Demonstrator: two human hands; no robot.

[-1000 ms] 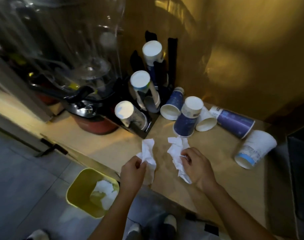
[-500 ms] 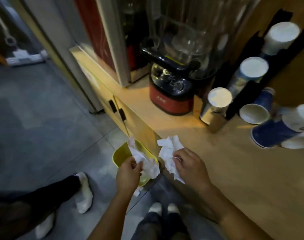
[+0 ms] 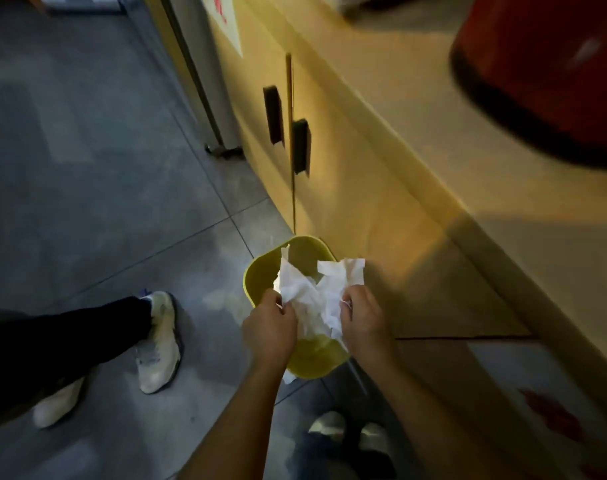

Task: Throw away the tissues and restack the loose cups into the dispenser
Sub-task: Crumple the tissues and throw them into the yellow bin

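Note:
A small yellow bin (image 3: 260, 271) stands on the grey floor against the cabinet front. Directly above its opening, my left hand (image 3: 269, 329) pinches one crumpled white tissue (image 3: 293, 285). My right hand (image 3: 362, 320) grips a second white tissue (image 3: 343, 275). The two tissues touch each other between the hands. The cups and the dispenser are out of view.
The wooden counter edge (image 3: 444, 157) runs diagonally on the right, with cabinet doors and two black handles (image 3: 288, 129) below. A red appliance base (image 3: 544, 71) sits on the counter top right. Another person's legs and white shoes (image 3: 158, 341) stand left of the bin. My own feet (image 3: 350, 433) are below.
The view has swung down from the counter to the floor. Both hands have carried the tissues off the counter edge to above the yellow bin and come closer together.

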